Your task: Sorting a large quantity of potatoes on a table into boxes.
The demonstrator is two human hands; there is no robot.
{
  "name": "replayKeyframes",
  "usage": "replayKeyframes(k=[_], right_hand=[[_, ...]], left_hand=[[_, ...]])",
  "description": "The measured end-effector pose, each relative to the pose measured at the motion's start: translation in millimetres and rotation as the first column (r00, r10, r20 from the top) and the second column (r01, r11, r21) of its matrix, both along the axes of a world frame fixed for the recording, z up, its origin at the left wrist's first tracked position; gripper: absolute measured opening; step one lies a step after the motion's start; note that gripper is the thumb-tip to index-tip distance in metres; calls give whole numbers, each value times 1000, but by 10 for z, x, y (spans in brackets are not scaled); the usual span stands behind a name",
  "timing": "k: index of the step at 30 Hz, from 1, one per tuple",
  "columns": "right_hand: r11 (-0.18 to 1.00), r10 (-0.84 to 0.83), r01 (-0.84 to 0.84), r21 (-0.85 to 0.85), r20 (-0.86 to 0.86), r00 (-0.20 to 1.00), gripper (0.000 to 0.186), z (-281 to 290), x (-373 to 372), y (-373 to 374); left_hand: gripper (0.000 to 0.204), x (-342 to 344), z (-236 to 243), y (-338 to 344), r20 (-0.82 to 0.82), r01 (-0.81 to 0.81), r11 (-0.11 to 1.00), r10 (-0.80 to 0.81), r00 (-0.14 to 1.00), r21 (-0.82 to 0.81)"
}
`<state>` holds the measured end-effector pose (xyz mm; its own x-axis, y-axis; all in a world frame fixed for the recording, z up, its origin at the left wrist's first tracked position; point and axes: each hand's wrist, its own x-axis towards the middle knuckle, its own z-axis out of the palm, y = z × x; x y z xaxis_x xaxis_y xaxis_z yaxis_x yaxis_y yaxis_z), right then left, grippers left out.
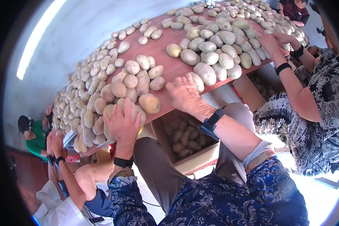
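The left hand (122, 124) is laid palm down, fingers spread, over potatoes (131, 80) heaped at the table's near edge; whether one is gripped cannot be told. The right hand (186, 96) is bent over a pale potato (196, 83) at the same edge, farther right — its fingertips are partly hidden, so the firmness of the hold cannot be judged. A dark band (123, 162) is worn on the left wrist, a dark watch (213, 122) on the right.

Between the hands, a yellowish potato (149, 103) is left near the table's edge. Under that edge, more potatoes are held in an open cardboard box (196, 164).

The red table (169, 69) is left bare in a strip between two heaps. Its left end and far edge are lined with potatoes, and a large pile (224, 41) is spread along its right part. At the near edge, potatoes are also reached by a co-worker in a patterned garment (320, 101); farther left, a white shirt (58, 205) is worn by another person.
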<state>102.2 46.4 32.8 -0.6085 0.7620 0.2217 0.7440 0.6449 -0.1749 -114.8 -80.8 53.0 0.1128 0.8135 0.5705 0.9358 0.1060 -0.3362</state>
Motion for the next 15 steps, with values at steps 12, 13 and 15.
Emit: replayKeyframes(k=[12,13,15], right_hand=[[997,-26,23,74,49,998,57,-60,113,52],[990,15,-5,141,-65,998,58,-63,118,39],[973,134,-88,213,-214,967,56,56,103,-26]], left_hand=[[71,13,4,18,-1,14,999,-14,1000,42],[71,14,5,20,8,32,998,-32,999,50],[71,12,-6,29,16,33,998,-34,999,47]])
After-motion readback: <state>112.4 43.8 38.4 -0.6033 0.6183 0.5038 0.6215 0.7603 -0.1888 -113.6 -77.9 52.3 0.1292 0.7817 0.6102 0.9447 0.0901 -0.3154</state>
